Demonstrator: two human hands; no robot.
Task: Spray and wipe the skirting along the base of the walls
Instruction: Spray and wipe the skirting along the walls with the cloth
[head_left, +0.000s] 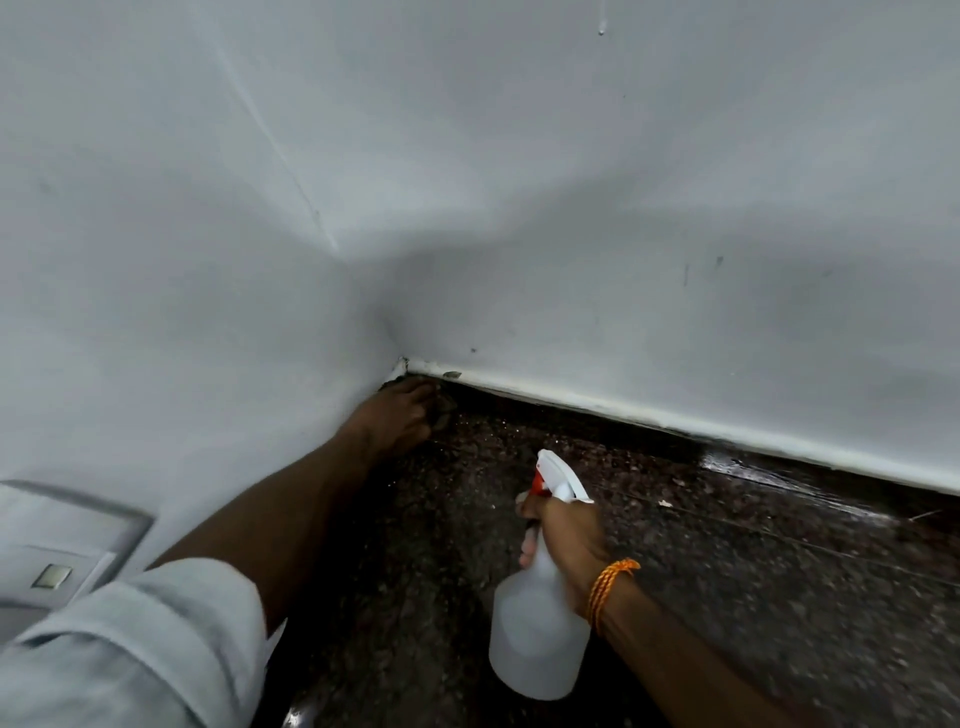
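Head, left hand holding cloth in skirting corner, right hand gripping bottle

Spray bottle near dark skirting

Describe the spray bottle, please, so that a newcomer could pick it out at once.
Find the corner where two pale walls meet the dark speckled floor. Nearer the camera, the right hand, an orange cord round its wrist, grips the spray bottle by its neck. It alone is a translucent white container, with a white trigger head and an orange-red piece.
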